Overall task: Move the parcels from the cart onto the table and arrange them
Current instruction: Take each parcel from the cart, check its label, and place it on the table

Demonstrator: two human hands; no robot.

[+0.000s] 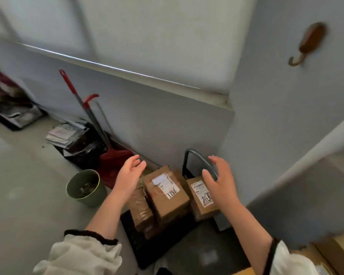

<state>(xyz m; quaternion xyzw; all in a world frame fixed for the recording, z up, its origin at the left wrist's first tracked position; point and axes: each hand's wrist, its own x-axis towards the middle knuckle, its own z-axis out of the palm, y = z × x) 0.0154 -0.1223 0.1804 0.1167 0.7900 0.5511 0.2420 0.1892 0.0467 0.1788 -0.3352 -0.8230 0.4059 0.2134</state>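
Grey floor (24,205) carries a black cart (145,243) loaded with cardboard parcels (167,197). Left hand (130,175) at 10 o'clock and right hand (220,179) at 2 o'clock hover above them, each grip spread, empty.

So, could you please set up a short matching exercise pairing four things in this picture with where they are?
Things:
1. green round bucket
2. brown cardboard parcel marked 7786
3. red plastic dustpan
4. brown wall hook

Places:
A. high on the wall
B. on the black cart
C. on the floor, left of the cart
D. against the wall, beyond the bucket

Pairs: 1-C, 2-B, 3-D, 4-A
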